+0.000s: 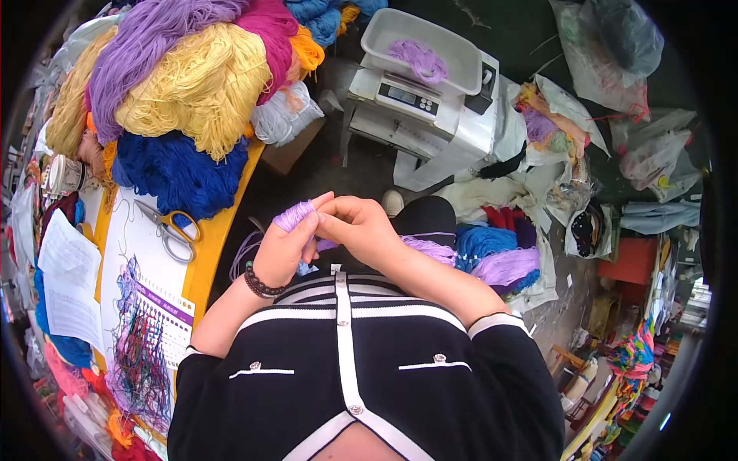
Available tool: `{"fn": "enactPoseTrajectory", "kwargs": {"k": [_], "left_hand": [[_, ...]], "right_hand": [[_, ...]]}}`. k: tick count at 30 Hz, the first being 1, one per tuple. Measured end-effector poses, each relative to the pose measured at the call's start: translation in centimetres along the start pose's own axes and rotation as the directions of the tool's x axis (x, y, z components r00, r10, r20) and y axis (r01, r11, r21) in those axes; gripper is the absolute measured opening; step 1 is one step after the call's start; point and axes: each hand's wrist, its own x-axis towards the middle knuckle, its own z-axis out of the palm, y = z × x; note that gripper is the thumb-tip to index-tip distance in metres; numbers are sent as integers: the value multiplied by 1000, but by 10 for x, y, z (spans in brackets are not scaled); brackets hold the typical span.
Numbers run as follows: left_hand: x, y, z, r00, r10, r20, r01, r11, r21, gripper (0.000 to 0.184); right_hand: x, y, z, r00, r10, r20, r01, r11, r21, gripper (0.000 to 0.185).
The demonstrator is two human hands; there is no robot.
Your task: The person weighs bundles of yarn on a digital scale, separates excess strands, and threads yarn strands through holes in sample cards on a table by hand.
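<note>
Head view: my left hand [283,244] holds purple yarn [294,216] wound round its fingers, just left of my right hand [360,224], fingertips together, on what I cannot tell.

The worktable [212,253] runs along the left. Yarn hanks [196,88] are heaped at its far end; scissors [165,221] lie just this side, and nearer, loose threads [141,373] spread partly over a printed chart [171,305], paper sheets [71,257] to their left. Ahead, right of the table, a digital scale [407,100] bears a tray [465,69] holding one hank [423,61]. Wound thread [294,216] circles fingers of the left hand [283,242]. Right of the knee [425,217] lie more hanks [484,243], apparently on cloth [473,198].
</note>
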Motion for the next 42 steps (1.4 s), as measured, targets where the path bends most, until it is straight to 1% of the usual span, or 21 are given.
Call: {"fn": "enactPoseTrajectory", "kwargs": {"k": [5, 7, 11, 13, 14, 15, 16, 17, 18, 19, 20, 22, 23, 25, 26, 28, 33, 35, 36, 38, 42], "left_hand": [[3, -8, 0, 1000, -2, -4, 2, 999, 45, 42], [6, -9, 1, 1000, -19, -17, 19, 999, 33, 42], [13, -6, 3, 999, -19, -35, 20, 999, 49, 42], [16, -8, 0, 999, -30, -34, 31, 999, 31, 40], [17, -6, -1, 999, -34, -36, 35, 999, 32, 40], [17, -3, -2, 997, -34, -63, 36, 999, 32, 39], [21, -2, -3, 996, -39, -84, 42, 999, 35, 38], [22, -5, -6, 996, -22, -87, 26, 999, 47, 36], [23, -5, -6, 993, -31, -114, 34, 999, 22, 34], [24, -6, -8, 991, -42, -126, 43, 999, 1, 34], [25, -8, -10, 989, -54, -139, 52, 998, -21, 33], [30, -11, -9, 982, -76, -172, 67, 996, -62, 31], [32, -12, -9, 981, -77, -176, 69, 996, -55, 31], [37, -11, -6, 980, -74, -183, 66, 997, -48, 31], [38, -9, -5, 977, -83, -194, 76, 996, -43, 31], [42, -8, -4, 973, -90, -211, 85, 996, -35, 30], [50, -11, -5, 966, -91, -241, 94, 996, -2, 29], [53, -11, -4, 966, -96, -242, 99, 995, 1, 28], [54, -10, -3, 965, -95, -245, 97, 995, -3, 28], [58, -11, -2, 964, -94, -250, 95, 995, -8, 28], [60, -14, -1, 969, -110, -223, 112, 994, -6, 28]], "right_hand": [[-1, 3, -5, 1000, -4, -26, 3, 999, -51, 18], [1, 4, -6, 999, 37, -20, -37, 999, 39, 19], [5, -5, -11, 998, 63, -12, -61, 991, 117, 20], [11, 2, -23, 998, 58, 36, -58, 998, -19, 22], [15, 7, -33, 999, -32, 16, 34, 990, -135, 24], [19, 10, -47, 992, -124, 6, 121, 960, -251, 25], [28, 5, -83, 973, -120, -196, 14, 882, -471, 27], [39, 8, -114, 942, -189, -276, 17, 851, -524, 27], [50, 9, -153, 890, -294, -349, -9, 753, -658, 26], [58, -2, -188, 849, -227, -477, -174, 733, -658, 26], [70, 4, -234, 758, -432, -488, -173, 588, -790, 24], [83, -1, -296, 641, -586, -495, -319, 382, -867, 25], [89, -4, -316, 639, -588, -496, -322, 381, -866, 25], [100, -9, -345, 653, -584, -482, -445, 218, -868, 22], [105, -8, -356, 655, -585, -479, -441, 219, -870, 22], [114, -6, -370, 679, -573, -458, -485, 118, -867, 22], [117, -7, -381, 697, -570, -436, -474, 90, -876, 21], [117, -11, -384, 734, -551, -397, -465, 18, -885, 19], [118, -14, -386, 734, -549, -400, -467, 20, -884, 19], [119, -19, -387, 777, -497, -386, -476, -63, -877, 18], [122, -20, -389, 802, -496, -332, -444, -124, -887, 16]]}}
